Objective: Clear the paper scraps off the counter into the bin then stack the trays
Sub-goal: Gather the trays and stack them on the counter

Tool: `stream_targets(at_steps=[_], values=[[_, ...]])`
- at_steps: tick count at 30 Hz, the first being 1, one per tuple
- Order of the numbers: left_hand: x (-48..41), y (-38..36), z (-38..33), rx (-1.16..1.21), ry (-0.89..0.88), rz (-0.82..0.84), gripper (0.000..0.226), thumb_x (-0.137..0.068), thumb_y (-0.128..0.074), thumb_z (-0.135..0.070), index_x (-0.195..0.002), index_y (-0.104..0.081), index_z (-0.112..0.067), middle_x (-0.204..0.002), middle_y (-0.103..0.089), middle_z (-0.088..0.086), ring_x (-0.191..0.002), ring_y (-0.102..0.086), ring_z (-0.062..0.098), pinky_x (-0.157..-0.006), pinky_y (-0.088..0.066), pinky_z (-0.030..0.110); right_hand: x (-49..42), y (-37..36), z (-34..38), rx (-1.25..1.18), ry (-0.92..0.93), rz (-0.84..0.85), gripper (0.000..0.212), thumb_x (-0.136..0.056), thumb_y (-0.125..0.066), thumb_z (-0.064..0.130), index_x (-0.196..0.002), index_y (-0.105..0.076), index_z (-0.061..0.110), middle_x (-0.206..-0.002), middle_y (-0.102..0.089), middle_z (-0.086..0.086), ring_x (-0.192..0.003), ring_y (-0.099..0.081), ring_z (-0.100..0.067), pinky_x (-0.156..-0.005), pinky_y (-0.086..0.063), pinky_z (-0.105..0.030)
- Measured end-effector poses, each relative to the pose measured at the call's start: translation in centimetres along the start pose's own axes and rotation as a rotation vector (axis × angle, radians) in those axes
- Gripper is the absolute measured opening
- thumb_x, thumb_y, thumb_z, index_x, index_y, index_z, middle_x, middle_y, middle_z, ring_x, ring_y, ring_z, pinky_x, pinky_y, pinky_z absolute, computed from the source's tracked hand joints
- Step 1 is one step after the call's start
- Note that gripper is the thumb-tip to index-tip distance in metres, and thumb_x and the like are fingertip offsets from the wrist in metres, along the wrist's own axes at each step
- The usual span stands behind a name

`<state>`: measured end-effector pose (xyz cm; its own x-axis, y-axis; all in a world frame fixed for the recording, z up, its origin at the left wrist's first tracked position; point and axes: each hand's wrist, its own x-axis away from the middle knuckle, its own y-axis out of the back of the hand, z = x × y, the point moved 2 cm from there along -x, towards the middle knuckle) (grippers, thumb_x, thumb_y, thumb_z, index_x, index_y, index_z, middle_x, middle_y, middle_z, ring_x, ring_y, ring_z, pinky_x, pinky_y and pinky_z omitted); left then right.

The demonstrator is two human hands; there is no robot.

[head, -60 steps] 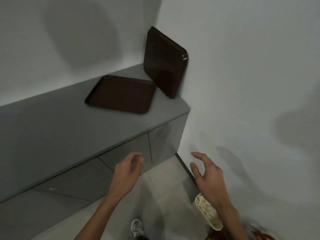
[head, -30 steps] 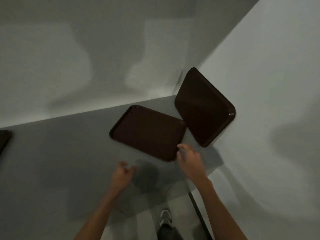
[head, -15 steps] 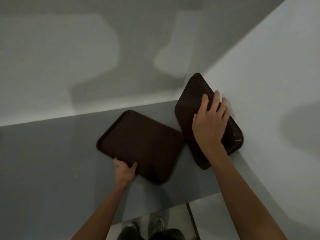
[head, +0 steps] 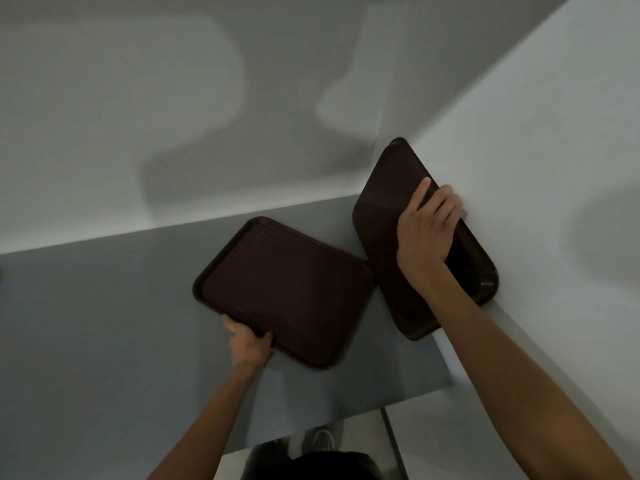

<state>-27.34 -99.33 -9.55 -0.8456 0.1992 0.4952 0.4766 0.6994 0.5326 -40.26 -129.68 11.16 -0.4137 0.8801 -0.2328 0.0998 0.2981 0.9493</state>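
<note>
A dark brown tray (head: 287, 289) lies flat on the grey counter (head: 104, 323). My left hand (head: 247, 342) grips its near left edge, thumb on top of the rim. A second dark brown tray (head: 384, 237) leans tilted against the right wall in the corner. My right hand (head: 426, 230) is closed over its upper edge, fingers curled behind it against the wall. No paper scraps show on the counter, and the bin is out of view.
White walls meet in the corner behind the leaning tray (head: 377, 143). The counter's front edge (head: 346, 415) runs below my arms, with the floor and my shoe (head: 320, 441) beneath it.
My right hand's fingers went from lying flat on the leaning tray to curling over its top edge. My left hand keeps its grip on the flat tray, which sits slightly further right.
</note>
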Motion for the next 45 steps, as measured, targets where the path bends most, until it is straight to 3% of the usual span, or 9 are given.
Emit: stream_targets(at_steps=[3, 9, 14, 20, 24, 32, 35, 39, 45], values=[[-0.2, 0.4, 0.3, 0.005, 0.020, 0.021, 0.108, -0.092, -0.072, -0.006, -0.161, 0.010, -0.014, -0.138, -0.055, 0.028, -0.069, -0.066, 0.025, -0.066, -0.060, 0.038, -0.6, -0.5, 0.2, -0.072, -0.048, 0.007, 0.049, -0.104, -0.027, 0.001, -0.151, -0.037, -0.006, -0.140, -0.049, -0.035, -0.120, -0.055, -0.047, -0.104, -0.046, -0.054], [0.6, 1.7, -1.8, -0.265, -0.043, -0.003, 0.109, -0.094, -0.070, -0.035, -0.159, 0.011, -0.001, -0.148, -0.031, 0.038, -0.131, -0.045, 0.054, -0.109, -0.042, 0.056, -0.6, -0.6, 0.0, -0.074, -0.065, -0.070, 0.047, -0.104, -0.035, 0.009, -0.148, -0.038, -0.007, -0.142, -0.046, -0.029, -0.125, -0.050, -0.043, -0.103, -0.045, -0.051], [2.5, 0.9, -8.2, -0.339, -0.360, -0.060, 0.084, -0.094, -0.069, -0.037, -0.157, -0.021, -0.006, -0.141, -0.031, 0.028, -0.131, -0.034, 0.050, -0.111, -0.036, 0.057, 0.1, -0.3, 0.1, -0.044, 0.033, -0.129, 0.052, -0.099, -0.039, 0.012, -0.150, -0.040, -0.001, -0.146, -0.044, -0.033, -0.126, -0.052, -0.044, -0.101, -0.046, -0.052], [4.9, -2.5, -17.7, -0.135, -0.601, 0.178, 0.069, -0.099, -0.059, -0.051, -0.153, -0.037, -0.015, -0.137, -0.052, 0.009, -0.126, -0.053, 0.022, -0.108, -0.044, 0.035, -0.2, 1.0, -1.1, -0.258, 0.156, -0.112, 0.067, -0.087, -0.073, 0.002, -0.148, -0.045, 0.002, -0.088, -0.062, -0.019, -0.064, -0.054, -0.026, -0.053, -0.042, -0.036], [7.2, -3.0, -22.4, 0.067, -0.573, 0.336, 0.072, -0.099, -0.057, -0.058, -0.154, -0.039, -0.016, -0.106, -0.068, -0.002, -0.098, -0.064, 0.005, -0.097, -0.050, 0.028, 0.1, 2.8, -1.3, -0.367, 0.197, 0.113, 0.060, -0.093, -0.074, 0.015, -0.140, -0.040, 0.003, -0.106, -0.066, -0.016, -0.093, -0.071, -0.035, -0.070, -0.055, -0.043], [12.8, 1.6, -26.9, 0.551, -0.329, 0.760, 0.048, -0.090, -0.057, -0.071, -0.125, -0.066, -0.038, -0.121, -0.074, 0.005, -0.113, -0.071, 0.027, -0.101, -0.054, 0.048, 7.9, 10.8, 0.2, -0.455, 0.311, 0.051, 0.042, -0.104, -0.058, 0.028, -0.139, -0.037, 0.015, -0.108, -0.071, -0.007, -0.085, -0.070, -0.025, -0.067, -0.048, -0.034], [13.4, 3.7, -27.3, 0.650, -0.338, 0.706, 0.072, -0.088, -0.067, -0.065, -0.145, -0.047, -0.027, -0.128, -0.070, 0.011, -0.110, -0.073, 0.024, -0.091, -0.060, 0.042, 10.7, 11.6, 1.7, -0.502, 0.396, -0.021, 0.055, -0.102, -0.057, 0.032, -0.148, -0.033, 0.014, -0.116, -0.073, -0.010, -0.100, -0.072, -0.028, -0.080, -0.059, -0.040], [12.5, 6.2, -25.9, 0.717, -0.390, 0.488, 0.041, -0.104, -0.057, -0.032, -0.142, -0.044, -0.023, -0.120, -0.070, 0.010, -0.089, -0.075, 0.017, -0.061, -0.058, 0.028, 12.2, 10.9, 3.1, -0.631, 0.565, 0.007, 0.048, -0.103, -0.047, 0.040, -0.144, -0.036, 0.019, -0.126, -0.072, -0.006, -0.113, -0.068, -0.029, -0.097, -0.057, -0.047], [9.3, 9.9, -21.3, 0.847, -0.432, 0.153, 0.034, -0.104, -0.048, -0.022, -0.136, -0.056, -0.027, -0.123, -0.072, 0.003, -0.111, -0.070, 0.023, -0.095, -0.058, 0.040, 8.5, 8.1, 3.4, -0.983, 0.545, 0.154, 0.045, -0.107, -0.034, 0.064, -0.139, -0.047, 0.034, -0.134, -0.066, 0.003, -0.128, -0.058, -0.020, -0.111, -0.045, -0.047]])
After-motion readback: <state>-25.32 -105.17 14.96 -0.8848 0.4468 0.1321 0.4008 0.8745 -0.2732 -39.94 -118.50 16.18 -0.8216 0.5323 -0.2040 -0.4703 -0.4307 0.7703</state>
